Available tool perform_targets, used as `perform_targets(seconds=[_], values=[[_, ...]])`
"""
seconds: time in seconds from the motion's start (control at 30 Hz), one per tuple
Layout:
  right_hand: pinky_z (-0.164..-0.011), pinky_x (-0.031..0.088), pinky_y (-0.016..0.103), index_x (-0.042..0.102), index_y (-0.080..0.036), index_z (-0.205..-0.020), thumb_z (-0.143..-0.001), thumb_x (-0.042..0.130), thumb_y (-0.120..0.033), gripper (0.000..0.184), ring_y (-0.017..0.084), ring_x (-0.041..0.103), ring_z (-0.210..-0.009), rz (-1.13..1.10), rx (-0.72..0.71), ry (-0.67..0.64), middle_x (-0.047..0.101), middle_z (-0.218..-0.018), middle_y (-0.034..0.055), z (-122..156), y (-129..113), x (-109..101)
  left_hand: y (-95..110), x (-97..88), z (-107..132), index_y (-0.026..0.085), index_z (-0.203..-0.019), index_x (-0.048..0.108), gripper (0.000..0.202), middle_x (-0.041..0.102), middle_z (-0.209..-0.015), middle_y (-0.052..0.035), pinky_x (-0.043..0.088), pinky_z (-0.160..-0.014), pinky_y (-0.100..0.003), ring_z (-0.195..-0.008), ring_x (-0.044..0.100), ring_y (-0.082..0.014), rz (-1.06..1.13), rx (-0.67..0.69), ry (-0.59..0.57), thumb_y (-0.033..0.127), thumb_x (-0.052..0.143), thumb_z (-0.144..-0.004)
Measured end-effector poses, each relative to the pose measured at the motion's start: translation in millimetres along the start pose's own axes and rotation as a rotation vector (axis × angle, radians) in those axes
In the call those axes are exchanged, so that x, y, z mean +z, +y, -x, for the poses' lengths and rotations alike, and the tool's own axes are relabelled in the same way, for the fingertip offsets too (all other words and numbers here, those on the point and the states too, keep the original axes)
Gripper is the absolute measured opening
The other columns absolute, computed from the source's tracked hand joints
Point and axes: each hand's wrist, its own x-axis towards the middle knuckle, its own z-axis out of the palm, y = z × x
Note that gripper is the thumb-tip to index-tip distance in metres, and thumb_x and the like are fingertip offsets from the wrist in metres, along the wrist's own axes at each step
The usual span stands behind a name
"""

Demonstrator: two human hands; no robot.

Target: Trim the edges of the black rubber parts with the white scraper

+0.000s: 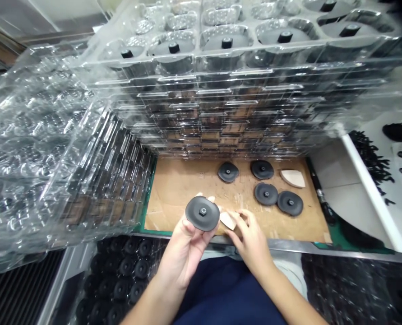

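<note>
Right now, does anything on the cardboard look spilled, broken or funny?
Nothing looks spilled or broken. The four black discs on the cardboard are just scattered instead of lined up, each with its knob facing up. The disc in hand, held by the left hand, looks whole from the side showing.

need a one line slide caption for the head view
The left hand holds a black disc, the right hand a pale pad, over brown cardboard, with clear trays stacked beyond.

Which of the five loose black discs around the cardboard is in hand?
The black disc in the left hand, post facing up toward the camera. The other four discs lie on the cardboard, none held.
</note>
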Motion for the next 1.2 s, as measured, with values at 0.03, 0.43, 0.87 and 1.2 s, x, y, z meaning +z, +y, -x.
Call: perform_targets(seconds=[0.03,0.43,0.87,1.2], values=[[-0.081,0.053,0.042,0.058,-0.021,-0.121,-0.09,0.049,-0.03,0.034,0.027,0.059,-0.098,0.01,-0.013,-0.003,0.054,-0.112,0.0144,2,0,0,-1,0.0,0,0.026,-0.132,0.05,0.076,0.064,-0.125,-0.0087,0.051,-0.094,-0.034,-0.111,0.062,-0.0254,0.005,0.003,0.003,0.039,0.078,-0.062],[-0.079,0.052,0.033,0.066,-0.021,-0.111,-0.095,0.041,-0.035,0.033,0.021,0.065,-0.088,-0.044,-0.066,0.003,0.067,-0.095,0.0087,-50,9,7,-1,2.8,10,0.027,-0.127,0.055,0.067,0.064,-0.123,-0.0078,0.045,-0.101,-0.038,-0.116,0.058,-0.026,-0.014,0.018,-0.027,0.039,0.077,-0.064],[-0.07,0.055,0.029,0.065,-0.018,-0.103,-0.091,0.046,-0.028,0.024,0.019,0.068,-0.086,-0.37,0.019,0.07,0.071,-0.099,0.0079,-51,-39,-62,-7,3.2,13,0.026,-0.116,0.063,0.063,0.068,-0.116,-0.0065,0.044,-0.101,-0.038,-0.11,0.061,-0.0257,-0.081,0.042,-0.039,0.041,0.081,-0.058],[-0.071,0.051,0.023,0.066,-0.014,-0.094,-0.089,0.047,-0.01,0.02,0.014,0.062,-0.077,-0.435,-0.289,-0.187,0.067,-0.084,0.0052,-48,-113,-109,-6,13.6,20,0.026,-0.111,0.066,0.065,0.072,-0.104,-0.0042,0.051,-0.086,-0.027,-0.096,0.066,-0.0228,-0.24,0.001,-0.032,0.035,0.087,-0.05]])
